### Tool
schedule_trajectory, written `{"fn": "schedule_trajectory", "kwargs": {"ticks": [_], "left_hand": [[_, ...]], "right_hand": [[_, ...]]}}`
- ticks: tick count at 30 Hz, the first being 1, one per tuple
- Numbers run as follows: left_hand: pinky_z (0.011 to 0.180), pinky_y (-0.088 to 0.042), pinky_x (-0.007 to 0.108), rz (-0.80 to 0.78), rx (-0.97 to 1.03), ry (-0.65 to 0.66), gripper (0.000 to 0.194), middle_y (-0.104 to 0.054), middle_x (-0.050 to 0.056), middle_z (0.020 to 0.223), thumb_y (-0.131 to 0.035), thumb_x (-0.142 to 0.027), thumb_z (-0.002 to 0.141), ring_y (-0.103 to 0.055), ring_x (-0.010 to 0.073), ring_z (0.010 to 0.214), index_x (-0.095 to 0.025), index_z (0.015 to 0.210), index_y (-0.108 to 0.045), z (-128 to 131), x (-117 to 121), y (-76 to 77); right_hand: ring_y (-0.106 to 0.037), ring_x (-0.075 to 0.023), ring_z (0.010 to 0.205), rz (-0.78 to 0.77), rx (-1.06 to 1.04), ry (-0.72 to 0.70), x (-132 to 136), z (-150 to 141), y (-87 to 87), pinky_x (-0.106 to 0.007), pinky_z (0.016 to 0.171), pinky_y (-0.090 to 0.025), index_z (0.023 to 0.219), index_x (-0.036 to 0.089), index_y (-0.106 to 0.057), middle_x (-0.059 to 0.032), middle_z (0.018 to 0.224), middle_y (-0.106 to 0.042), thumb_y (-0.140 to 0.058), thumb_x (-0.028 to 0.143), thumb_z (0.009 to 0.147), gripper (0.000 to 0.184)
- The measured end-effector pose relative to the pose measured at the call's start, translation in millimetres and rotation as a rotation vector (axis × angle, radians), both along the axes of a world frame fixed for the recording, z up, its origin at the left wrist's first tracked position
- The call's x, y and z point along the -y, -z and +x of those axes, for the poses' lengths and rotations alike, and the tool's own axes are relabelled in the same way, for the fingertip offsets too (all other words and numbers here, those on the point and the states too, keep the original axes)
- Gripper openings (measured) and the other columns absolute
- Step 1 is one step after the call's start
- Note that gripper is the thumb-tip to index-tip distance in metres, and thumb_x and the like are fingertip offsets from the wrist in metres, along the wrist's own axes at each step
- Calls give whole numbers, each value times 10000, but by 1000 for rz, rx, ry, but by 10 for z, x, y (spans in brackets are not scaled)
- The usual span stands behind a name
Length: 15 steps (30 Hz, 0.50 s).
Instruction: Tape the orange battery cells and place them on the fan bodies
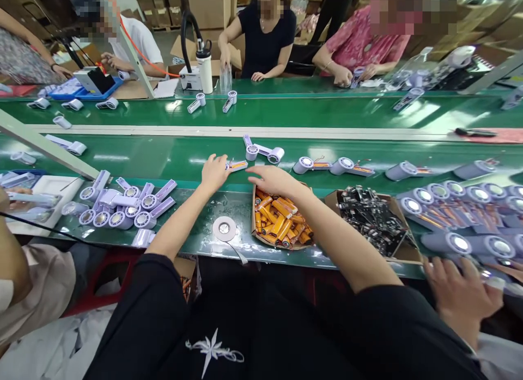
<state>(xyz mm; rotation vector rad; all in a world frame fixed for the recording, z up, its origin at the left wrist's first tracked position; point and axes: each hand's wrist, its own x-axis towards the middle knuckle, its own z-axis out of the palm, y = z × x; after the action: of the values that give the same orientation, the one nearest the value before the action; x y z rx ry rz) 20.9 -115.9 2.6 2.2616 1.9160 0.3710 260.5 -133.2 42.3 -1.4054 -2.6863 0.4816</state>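
Observation:
My left hand [215, 173] is closed around the head end of a lilac handheld fan body [242, 164] on the green belt. An orange strip shows in its handle, and the hand hides the rest. My right hand [273, 179] reaches in from the other side with its fingers stretched out, a small gap away from that handle. Below its palm and wrist stands a cardboard box [254, 227] full of orange-wrapped battery cells [281, 219]. Just beyond my hands, two lilac fan bodies [265, 152] lie against each other on the belt.
A tape roll [224, 228] lies between my forearms. Lilac fan bodies are piled left [122, 206] and right [457, 206]. A box of black circuit boards [368, 214] stands right. A co-worker's hand [460, 293] is at the right edge; several people sit across the belt [163, 116].

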Motion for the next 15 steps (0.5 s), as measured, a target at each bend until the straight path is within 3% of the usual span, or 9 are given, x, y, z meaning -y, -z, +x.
{"fn": "schedule_trajectory", "kwargs": {"ticks": [2,4,5,7,9,11,13,15], "left_hand": [[1202,-421,443,40,12,259,421,-661,145,1422,-650,-391,1007,-519,300,1402,-181,1371,-627,-150,556,87],[1163,-489,459,-65,-4,578,465,-684,98,1404,-740,-445,950,-583,296,1343,-219,1347,-646,-344,1159,245],[1155,-507,494,-77,-37,650,498,-658,96,1455,-775,-456,921,-560,327,1382,-222,1344,-652,-441,1435,334],[1116,-553,496,-29,-81,648,391,-614,105,1518,-768,-336,931,-524,350,1432,-199,1286,-678,-586,1863,484],[1094,-577,506,101,-73,559,258,-637,123,1481,-706,-213,957,-517,358,1438,-172,1212,-700,-622,2097,540],[1082,-587,530,257,-22,487,216,-698,139,1365,-671,-178,971,-531,366,1416,-159,1182,-713,-537,2162,474],[1068,-600,536,395,39,480,217,-733,138,1266,-681,-194,971,-521,378,1425,-166,1182,-724,-382,2114,314],[1044,-625,506,486,85,539,218,-748,120,1218,-692,-176,958,-468,381,1479,-186,1172,-733,-239,2008,127]], "right_hand": [[-678,-310,1311,12,-277,21,453,465,13,-496,1141,-525,1413,263,-699,-67,1427,-718,-522,396,1077,403],[-723,-305,1242,-40,-433,74,950,889,98,-492,1105,-565,1312,269,-760,-59,1312,-779,-570,437,1051,364],[-744,-303,1202,-55,-504,127,1188,1046,159,-481,1082,-586,1250,262,-787,-65,1263,-798,-593,436,1035,337],[-769,-304,1143,-78,-634,244,1599,1194,292,-469,1036,-616,1109,253,-818,-83,1203,-815,-626,433,1013,281],[-792,-297,1051,-134,-757,374,1891,1098,396,-441,917,-661,1082,247,-808,-109,1178,-816,-632,447,1007,278],[-802,-272,912,-302,-854,440,2061,801,442,-383,729,-670,1277,250,-739,-125,1155,-812,-655,476,989,375],[-788,-241,797,-550,-920,374,2130,413,441,-328,602,-628,1449,254,-621,-119,1130,-811,-730,504,932,584],[-764,-213,704,-715,-944,260,2132,70,432,-302,593,-602,1361,233,-675,-86,993,-819,-756,532,906,551]]}}
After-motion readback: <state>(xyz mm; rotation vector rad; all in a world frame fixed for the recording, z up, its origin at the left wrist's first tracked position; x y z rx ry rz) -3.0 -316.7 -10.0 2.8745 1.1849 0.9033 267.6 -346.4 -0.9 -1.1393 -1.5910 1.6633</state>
